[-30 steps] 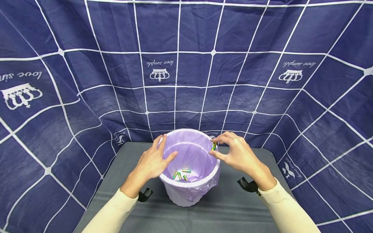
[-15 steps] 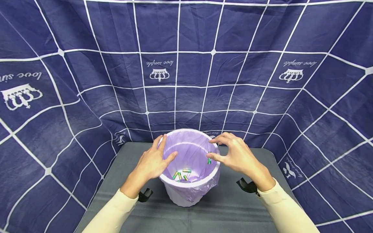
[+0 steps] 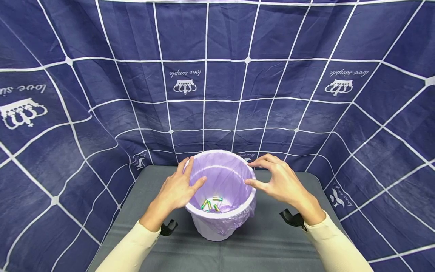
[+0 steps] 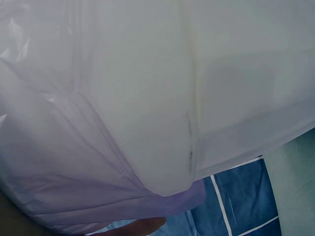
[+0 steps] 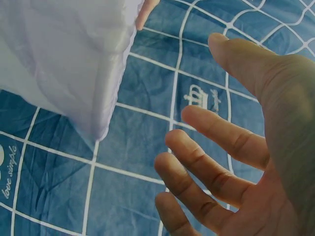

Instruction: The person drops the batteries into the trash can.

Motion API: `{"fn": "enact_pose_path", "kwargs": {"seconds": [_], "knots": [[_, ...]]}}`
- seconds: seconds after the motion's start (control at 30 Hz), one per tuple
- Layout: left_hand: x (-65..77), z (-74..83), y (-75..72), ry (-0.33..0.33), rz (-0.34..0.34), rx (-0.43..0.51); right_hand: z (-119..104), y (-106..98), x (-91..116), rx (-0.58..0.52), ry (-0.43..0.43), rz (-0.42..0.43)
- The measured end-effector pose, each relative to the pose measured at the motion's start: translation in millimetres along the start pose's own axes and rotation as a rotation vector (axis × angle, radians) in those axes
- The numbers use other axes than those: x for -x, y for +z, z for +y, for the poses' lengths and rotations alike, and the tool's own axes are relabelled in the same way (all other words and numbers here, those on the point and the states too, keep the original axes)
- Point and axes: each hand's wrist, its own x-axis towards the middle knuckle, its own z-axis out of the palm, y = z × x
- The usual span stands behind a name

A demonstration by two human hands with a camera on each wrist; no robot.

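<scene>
Gone from the right hand (image 3: 281, 182) is the battery it pinched a second ago, and that hand has edged slightly outward from the bin (image 3: 206, 227), while the left hand (image 3: 175, 192) stays at the opposite side. Seen from the head, the right thumb and forefinger stand apart near the rim (image 3: 217, 215), the lower fingers mostly hidden; only the right wrist view bares the palm, with all four fingers spread and gently bent and the thumb well away from them. The left fingers lie side by side over the rim, the thumb spread off over the opening; the left wrist view cannot confirm this, as it is filled by the bin's smooth, pale outer wall with an upright seam and shows just a blurred fingertip. Only the head view reaches inside, where the batteries (image 3: 217, 199), small shiny cylinders in green and gold, lie at the bottom at differing angles. Thin, translucent purple liner (image 3: 228, 223) coats the round, tapering bin and hangs crumpled over its outside, its glossy folds clearest from the wrists. Creased blue cloth (image 3: 221, 85) with white grid lines rises behind the flat grey surface (image 3: 275, 245).
</scene>
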Motion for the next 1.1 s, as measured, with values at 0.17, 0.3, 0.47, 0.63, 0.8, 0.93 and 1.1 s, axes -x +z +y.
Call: {"fn": "enact_pose_path", "kwargs": {"seconds": [0.17,0.3,0.47,0.63,0.8,0.93,1.1], "knots": [[-0.4,-1.1,-0.8,0.002,-0.005,0.000,8.3,-3.7,5.1,-0.008,-0.009,0.035],[-0.7,-1.4,-1.2,0.000,-0.004,0.001,19.8,-7.2,10.5,-0.006,-0.018,0.072],[-0.2,-1.1,-1.8,-0.004,-0.003,0.008,38.9,-12.8,20.3,0.002,0.005,0.097],[-1.1,-1.9,-1.4,-0.003,0.000,0.005,57.3,-20.2,32.5,0.012,0.039,0.099],[-1.2,-1.4,-1.0,-0.003,0.001,0.007,77.7,-24.8,48.5,0.034,0.071,0.087],[-1.0,-1.1,-0.8,-0.003,-0.001,0.009,96.2,-26.7,65.7,0.046,0.115,0.067],[-0.9,-0.4,0.1,0.002,0.009,0.013,122.2,-28.6,92.1,0.066,0.200,0.021]]}}
